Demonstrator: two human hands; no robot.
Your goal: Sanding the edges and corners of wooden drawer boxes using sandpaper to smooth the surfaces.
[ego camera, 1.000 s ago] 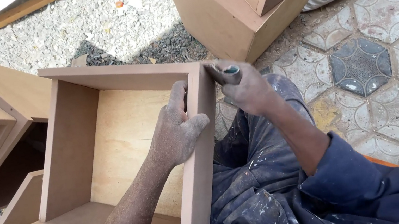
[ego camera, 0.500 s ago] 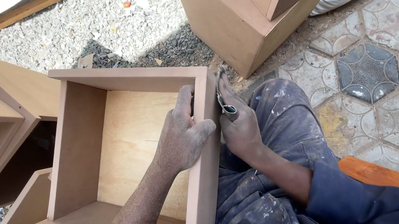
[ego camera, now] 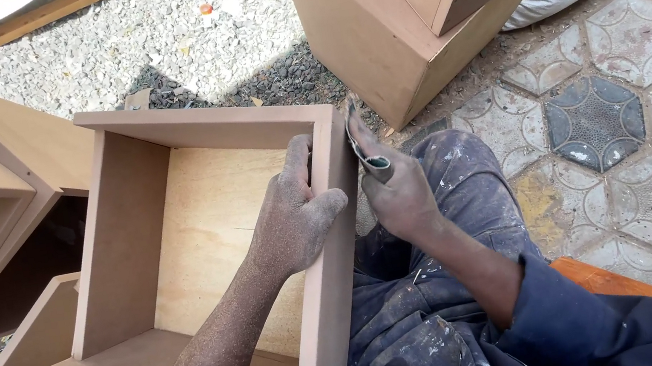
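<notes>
- Outdoors: grey gravel (ego camera: 149,37) on the left, patterned hexagon paving (ego camera: 592,117) on the right.
- An open-topped brown board drawer box (ego camera: 188,126) leans against the person's knee.
- Left hand (ego camera: 292,214) is closed over its right wall, fingers inside.
- Right hand (ego camera: 395,185) is curled around folded sandpaper (ego camera: 362,147), pressed against that wall's outer face.
- More boxes crowd the left side and the top.

The dusty left hand (ego camera: 292,214) grips the side wall of a wooden box (ego camera: 182,256), while the right hand (ego camera: 396,190) presses folded sandpaper (ego camera: 362,145) against its outer face.
</notes>
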